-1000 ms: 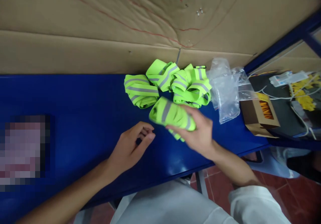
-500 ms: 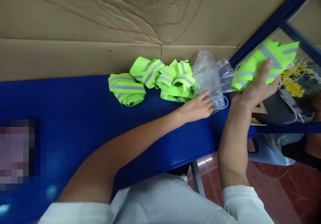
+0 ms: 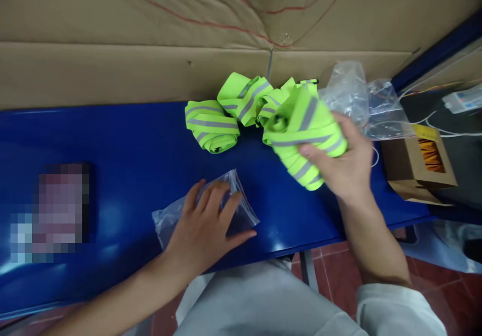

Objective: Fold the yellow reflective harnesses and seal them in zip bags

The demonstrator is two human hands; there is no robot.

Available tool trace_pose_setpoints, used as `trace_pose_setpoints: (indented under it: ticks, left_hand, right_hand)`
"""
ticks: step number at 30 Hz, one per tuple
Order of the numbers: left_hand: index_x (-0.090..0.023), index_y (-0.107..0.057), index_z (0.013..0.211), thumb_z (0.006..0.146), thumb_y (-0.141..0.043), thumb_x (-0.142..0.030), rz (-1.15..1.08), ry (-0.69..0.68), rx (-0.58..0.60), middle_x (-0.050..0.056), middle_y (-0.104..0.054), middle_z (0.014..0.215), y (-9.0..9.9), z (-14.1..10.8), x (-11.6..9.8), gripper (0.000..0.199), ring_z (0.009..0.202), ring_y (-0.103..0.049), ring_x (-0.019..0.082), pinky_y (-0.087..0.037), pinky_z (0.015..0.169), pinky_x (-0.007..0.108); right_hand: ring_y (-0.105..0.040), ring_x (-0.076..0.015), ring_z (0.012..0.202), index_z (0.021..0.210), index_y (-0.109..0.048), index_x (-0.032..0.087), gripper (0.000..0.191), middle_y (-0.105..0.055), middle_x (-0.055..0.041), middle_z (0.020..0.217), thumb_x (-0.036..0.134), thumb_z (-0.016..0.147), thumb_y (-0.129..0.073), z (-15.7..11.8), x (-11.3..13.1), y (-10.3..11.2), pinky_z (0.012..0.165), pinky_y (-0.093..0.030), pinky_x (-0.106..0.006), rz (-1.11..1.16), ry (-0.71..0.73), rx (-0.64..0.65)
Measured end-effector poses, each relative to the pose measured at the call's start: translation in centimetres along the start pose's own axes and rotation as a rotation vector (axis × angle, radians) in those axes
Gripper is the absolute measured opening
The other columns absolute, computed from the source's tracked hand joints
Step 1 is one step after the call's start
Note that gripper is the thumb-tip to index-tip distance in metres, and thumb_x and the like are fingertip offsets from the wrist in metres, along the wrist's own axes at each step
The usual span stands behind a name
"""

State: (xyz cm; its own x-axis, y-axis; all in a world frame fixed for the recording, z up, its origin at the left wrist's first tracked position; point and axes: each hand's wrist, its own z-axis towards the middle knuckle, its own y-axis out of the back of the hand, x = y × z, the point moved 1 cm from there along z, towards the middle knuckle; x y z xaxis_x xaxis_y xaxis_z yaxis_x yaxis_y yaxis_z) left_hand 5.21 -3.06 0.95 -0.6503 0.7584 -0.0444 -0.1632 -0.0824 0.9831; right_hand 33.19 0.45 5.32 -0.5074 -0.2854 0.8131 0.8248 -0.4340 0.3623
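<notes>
My left hand (image 3: 207,220), fingers spread, rests on a clear plastic bag (image 3: 241,210) lying flat on the blue tabletop. My right hand (image 3: 346,160) is closed around a rolled fluorescent yellow-green reflective strap (image 3: 309,140) with grey stripes, held up above the table. Behind it, partly covered, more rolled straps (image 3: 244,100) of the same sort lie along the cardboard wall. One separate strap roll (image 3: 213,127) sits at the left end of that row.
Loose clear plastic bags (image 3: 348,87) lie at the back right, near a white cord. A brown cardboard box (image 3: 406,162) with an orange-filled window stands at the right. A blurred-out item (image 3: 62,205) lies on the left. The cardboard wall (image 3: 131,75) bounds the table's back.
My left hand has moved left and nearer, from the pile of bags to a single bag now on the table. My right hand has brought the strap roll leftward over the table.
</notes>
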Motion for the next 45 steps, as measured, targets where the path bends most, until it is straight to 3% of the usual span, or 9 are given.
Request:
trace_pose_setpoints:
  ticks: [4, 8, 13, 17, 24, 31, 34, 39, 45]
  left_hand:
    - [-0.015, -0.038, 0.154, 0.083, -0.077, -0.064, -0.068, 0.115, 0.073, 0.027, -0.049, 0.152, -1.5, 0.6, 0.4, 0.094, 0.143, -0.047, 0.048, -0.041, 0.110, 0.070]
    - [-0.020, -0.042, 0.147, 0.087, -0.074, -0.061, -0.228, 0.063, 0.023, 0.023, -0.047, 0.155, -2.3, 0.9, 1.6, 0.080, 0.145, -0.047, 0.042, -0.039, 0.116, 0.068]
    - [-0.017, -0.047, 0.134, 0.088, -0.075, -0.055, -0.358, 0.086, -0.164, 0.022, -0.058, 0.141, -2.2, 1.2, 3.2, 0.066, 0.135, -0.057, 0.038, -0.041, 0.116, 0.066]
    - [-0.019, -0.048, 0.134, 0.088, -0.076, -0.052, -0.404, 0.092, -0.218, 0.022, -0.058, 0.140, -1.9, 1.1, 3.2, 0.063, 0.133, -0.058, 0.038, -0.043, 0.115, 0.067]
    - [-0.021, -0.052, 0.134, 0.092, -0.072, -0.054, -0.301, -0.034, -0.240, 0.021, -0.058, 0.141, -1.9, 0.9, 2.4, 0.058, 0.135, -0.057, 0.037, -0.041, 0.115, 0.065]
    - [-0.028, -0.042, 0.148, 0.091, -0.072, -0.057, -0.255, -0.239, -0.113, 0.023, -0.047, 0.155, -1.6, 1.0, 2.3, 0.070, 0.144, -0.050, 0.039, -0.037, 0.119, 0.065]
    - [-0.021, -0.035, 0.157, 0.091, -0.074, -0.052, -0.184, -0.181, -0.056, 0.026, -0.040, 0.162, -1.0, 1.2, 2.8, 0.082, 0.150, -0.043, 0.042, -0.030, 0.122, 0.068]
    - [-0.007, -0.028, 0.161, 0.091, -0.073, -0.042, -0.161, -0.132, -0.037, 0.023, -0.053, 0.155, -0.5, 1.6, 3.0, 0.090, 0.144, -0.051, 0.037, -0.031, 0.125, 0.059]
    - [-0.006, -0.033, 0.158, 0.097, -0.064, -0.042, -0.141, -0.175, -0.117, 0.022, -0.057, 0.152, -1.4, 1.3, 3.1, 0.077, 0.140, -0.055, 0.035, -0.036, 0.122, 0.055]
  right_hand:
    - [-0.073, -0.0249, 0.102, 0.116, -0.073, 0.020, 0.056, -0.077, -0.0043, 0.112, 0.049, 0.071, -0.092, -0.6, -0.5, -1.9, 0.092, -0.061, -0.038, 0.003, -0.184, 0.411]
    - [-0.074, -0.0239, 0.092, 0.113, -0.074, 0.021, 0.052, -0.078, -0.0030, 0.104, 0.051, 0.073, -0.090, -0.3, -1.6, -2.4, 0.079, -0.061, -0.034, 0.111, -0.403, 0.678]
    - [-0.074, -0.0217, 0.088, 0.114, -0.075, 0.021, 0.053, -0.078, -0.0022, 0.102, 0.047, 0.070, -0.092, -0.2, -1.9, -2.4, 0.078, -0.060, -0.032, 0.233, -0.589, 0.787]
    - [-0.073, -0.0203, 0.087, 0.115, -0.074, 0.022, 0.054, -0.077, -0.0017, 0.101, 0.048, 0.071, -0.092, -0.5, -1.6, -2.7, 0.077, -0.060, -0.030, 0.262, -0.702, 0.853]
    - [-0.067, -0.0190, 0.089, 0.111, -0.072, 0.019, 0.052, -0.073, -0.0010, 0.099, 0.055, 0.077, -0.086, -1.5, -1.4, -3.8, 0.072, -0.052, -0.026, 0.102, -0.475, 1.150]
    - [-0.067, -0.0214, 0.093, 0.111, -0.069, 0.020, 0.050, -0.074, -0.0026, 0.106, 0.055, 0.079, -0.083, -3.3, -0.9, -5.4, 0.079, -0.053, -0.030, 0.108, -0.371, 1.051]
    - [-0.066, -0.0208, 0.095, 0.115, -0.063, 0.020, 0.056, -0.070, -0.0031, 0.108, 0.051, 0.075, -0.087, -3.7, -1.1, -5.6, 0.080, -0.053, -0.030, 0.091, -0.373, 1.003]
    - [-0.062, -0.0128, 0.084, 0.126, -0.046, 0.023, 0.046, -0.063, -0.0017, 0.110, 0.033, 0.089, -0.072, -3.6, -1.4, -5.0, 0.066, -0.053, -0.023, 0.447, -0.532, 1.072]
    - [-0.068, -0.0167, 0.098, 0.123, -0.063, 0.021, 0.041, -0.071, -0.0027, 0.112, 0.040, 0.089, -0.078, -3.1, -0.9, -4.9, 0.083, -0.056, -0.026, 0.361, -0.436, 0.945]
